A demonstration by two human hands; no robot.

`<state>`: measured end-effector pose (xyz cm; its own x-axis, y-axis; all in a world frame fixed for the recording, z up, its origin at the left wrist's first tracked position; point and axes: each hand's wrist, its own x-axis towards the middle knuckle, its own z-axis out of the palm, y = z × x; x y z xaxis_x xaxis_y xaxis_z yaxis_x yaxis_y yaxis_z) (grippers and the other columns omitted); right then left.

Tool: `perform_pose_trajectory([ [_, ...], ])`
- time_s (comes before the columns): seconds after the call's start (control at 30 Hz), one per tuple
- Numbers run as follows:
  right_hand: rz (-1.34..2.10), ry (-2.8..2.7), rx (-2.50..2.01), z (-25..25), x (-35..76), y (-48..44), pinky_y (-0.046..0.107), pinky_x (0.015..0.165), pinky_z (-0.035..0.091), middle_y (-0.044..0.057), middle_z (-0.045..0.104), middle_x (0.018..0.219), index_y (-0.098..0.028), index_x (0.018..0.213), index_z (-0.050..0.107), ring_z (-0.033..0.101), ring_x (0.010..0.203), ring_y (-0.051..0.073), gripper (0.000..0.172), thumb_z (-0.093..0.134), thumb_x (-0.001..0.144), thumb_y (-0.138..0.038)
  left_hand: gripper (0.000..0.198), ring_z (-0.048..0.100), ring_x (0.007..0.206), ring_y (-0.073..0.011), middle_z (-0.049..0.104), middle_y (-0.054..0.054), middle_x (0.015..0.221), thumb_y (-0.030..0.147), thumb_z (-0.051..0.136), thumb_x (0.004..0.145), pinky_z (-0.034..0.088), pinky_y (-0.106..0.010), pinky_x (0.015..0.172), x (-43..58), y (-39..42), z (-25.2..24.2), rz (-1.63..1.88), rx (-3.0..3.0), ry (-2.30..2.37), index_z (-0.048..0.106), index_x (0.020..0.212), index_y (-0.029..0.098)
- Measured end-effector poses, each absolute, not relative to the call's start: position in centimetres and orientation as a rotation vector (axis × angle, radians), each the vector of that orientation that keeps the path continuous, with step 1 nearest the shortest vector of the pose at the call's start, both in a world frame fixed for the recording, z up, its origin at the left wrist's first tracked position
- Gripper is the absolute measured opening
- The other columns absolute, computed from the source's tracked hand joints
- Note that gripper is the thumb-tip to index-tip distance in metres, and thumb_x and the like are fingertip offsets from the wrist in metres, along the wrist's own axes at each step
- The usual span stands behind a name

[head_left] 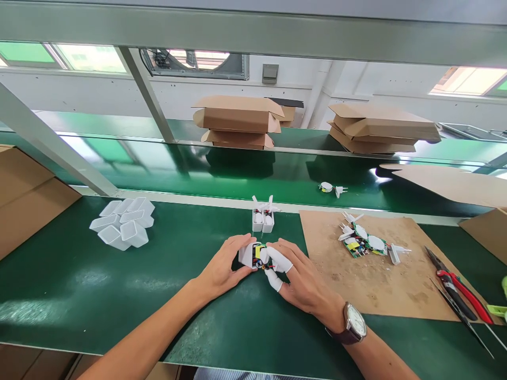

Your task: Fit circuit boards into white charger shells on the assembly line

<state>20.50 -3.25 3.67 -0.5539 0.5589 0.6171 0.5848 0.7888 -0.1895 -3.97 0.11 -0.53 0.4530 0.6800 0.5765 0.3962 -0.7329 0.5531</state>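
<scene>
Both hands meet at the middle of the green bench over a small white charger housing (249, 254) with a circuit board (260, 258) showing yellow and red parts inside it. My left hand (222, 269) grips the housing from the left. My right hand (295, 277), with white finger cots on the thumb and forefinger and a watch on the wrist, pinches the board at the housing's open end. Just beyond them stand two assembled white housings (263, 217) with plug prongs up.
A heap of empty white housings (124, 224) lies at the left. A brown board (380, 264) at the right carries loose circuit boards and plug caps (362, 240). Red-handled cutters (459, 287) lie at the far right. Cardboard boxes (237, 121) stand behind the conveyor belt.
</scene>
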Motion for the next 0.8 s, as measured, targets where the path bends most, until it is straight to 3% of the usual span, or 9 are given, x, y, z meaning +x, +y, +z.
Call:
perform_pose_trajectory([
  [0.2, -0.021, -2.306, -0.803, 3.6, 20.2, -3.4, 0.055, 0.105, 0.058, 0.017, 0.068, 0.126, -0.016, 0.146, 0.04, 0.065, 0.12, 0.029, 0.051, 0.053, 0.097, -0.008, 0.066, 0.063, 0.126, -0.0265, 0.064, -0.011, 0.137, 0.027, 0.07, 0.093, 0.055, -0.046, 0.108, -3.7, -0.4, -0.8, 1.097, 2.334, 0.857, 0.038, 0.151, 0.03],
  [0.37, 0.122, -2.265, -0.874, 4.3, 21.3, -2.7, 0.05, 0.108, 0.055, 0.016, 0.065, 0.133, -0.021, 0.151, 0.037, 0.063, 0.126, 0.027, 0.061, 0.065, 0.099, -0.034, 0.066, 0.065, 0.127, -0.0277, 0.061, -0.012, 0.144, 0.025, 0.066, 0.095, 0.056, -0.045, 0.107, -3.7, -0.9, -0.8, 0.946, 2.3, 0.868, 0.035, 0.154, 0.031],
  [0.6, 0.104, -2.136, -1.865, 6.6, 28.0, 7.4, 0.048, 0.121, 0.039, 0.02, 0.046, 0.154, -0.013, 0.145, 0.048, 0.043, 0.146, 0.029, 0.051, 0.062, 0.098, -0.025, 0.069, 0.074, 0.107, -0.0225, 0.067, -0.01, 0.137, 0.018, 0.057, 0.094, 0.063, -0.03, 0.086, -4.0, -0.4, -1.6, 0.869, 2.187, 0.941, 0.03, 0.158, 0.028],
  [0.67, 0.106, -2.094, -2.024, 7.1, 29.8, 10.5, 0.05, 0.115, 0.044, 0.022, 0.052, 0.146, -0.01, 0.137, 0.055, 0.052, 0.138, 0.032, 0.043, 0.065, 0.096, -0.021, 0.064, 0.076, 0.093, -0.0198, 0.071, -0.009, 0.128, 0.015, 0.054, 0.094, 0.063, -0.026, 0.074, -3.9, 0.0, -1.6, 0.89, 2.151, 0.962, 0.036, 0.155, 0.027],
  [0.73, 0.115, -2.058, -2.128, 7.4, 30.9, 13.0, 0.051, 0.104, 0.053, 0.017, 0.06, 0.136, -0.013, 0.129, 0.061, 0.062, 0.122, 0.03, 0.035, 0.067, 0.097, -0.025, 0.058, 0.074, 0.08, -0.0178, 0.074, -0.006, 0.116, 0.013, 0.052, 0.092, 0.062, -0.025, 0.066, -3.7, 0.3, -1.3, 0.905, 2.116, 0.983, 0.045, 0.147, 0.028],
  [0.8, 0.127, -2.035, -2.189, 7.5, 31.4, 14.8, 0.048, 0.095, 0.058, 0.012, 0.064, 0.131, -0.016, 0.127, 0.062, 0.066, 0.112, 0.026, 0.033, 0.067, 0.099, -0.033, 0.05, 0.072, 0.08, -0.0178, 0.073, -0.005, 0.11, 0.011, 0.053, 0.089, 0.062, -0.027, 0.069, -3.6, 0.5, -0.8, 0.936, 2.092, 0.983, 0.054, 0.136, 0.029],
])
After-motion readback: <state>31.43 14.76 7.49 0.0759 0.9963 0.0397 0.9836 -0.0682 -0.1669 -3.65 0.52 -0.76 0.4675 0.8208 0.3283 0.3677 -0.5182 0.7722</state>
